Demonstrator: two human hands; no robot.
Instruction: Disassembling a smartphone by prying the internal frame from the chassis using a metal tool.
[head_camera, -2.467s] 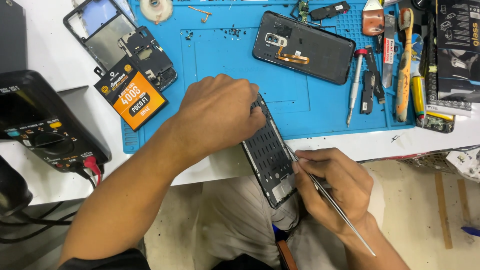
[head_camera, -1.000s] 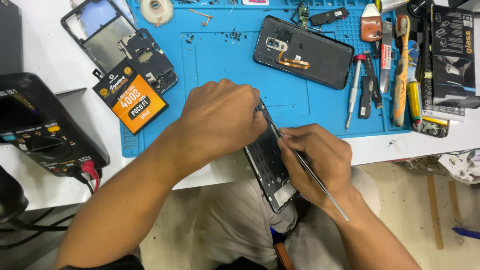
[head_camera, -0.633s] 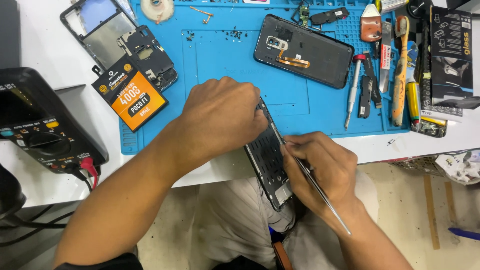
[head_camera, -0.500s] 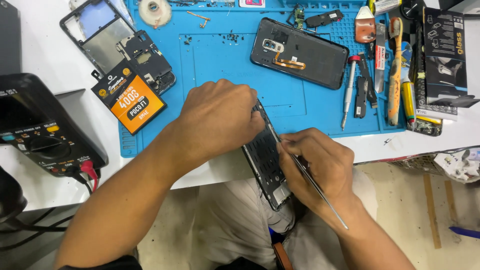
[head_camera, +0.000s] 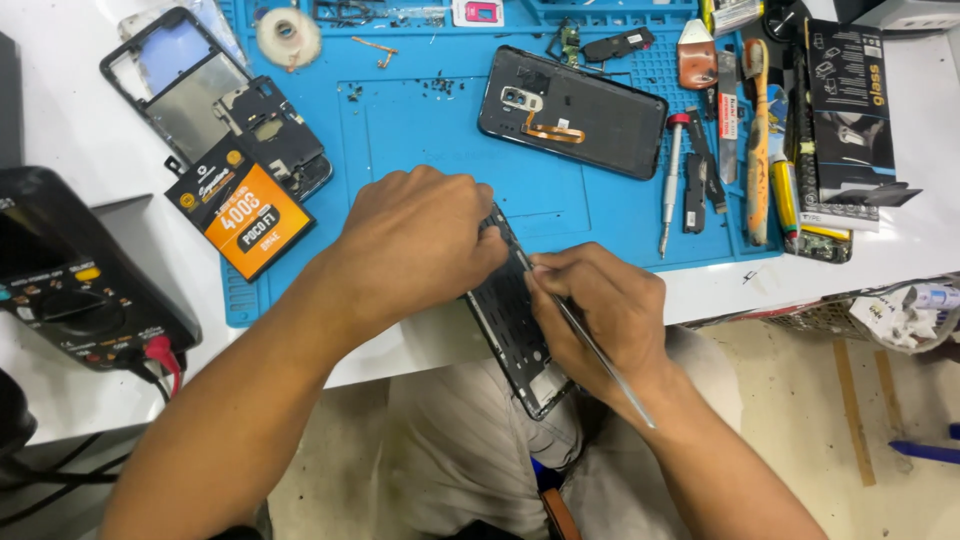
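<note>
Phone frame (head_camera: 508, 310) — black, back-plate off

The left hand (head_camera: 420, 235) covers the upper end of the opened phone frame (head_camera: 515, 330), so its grip there cannot be seen. The tip of the thin metal tool (head_camera: 600, 360) disappears under the right hand (head_camera: 600, 310). The multimeter (head_camera: 70, 280) is cut off at the left edge.

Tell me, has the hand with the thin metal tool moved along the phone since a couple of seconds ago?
Yes. The right hand with the thin metal tool has slid up the opened phone, from its lower end towards the blue mat and the left hand.
</note>
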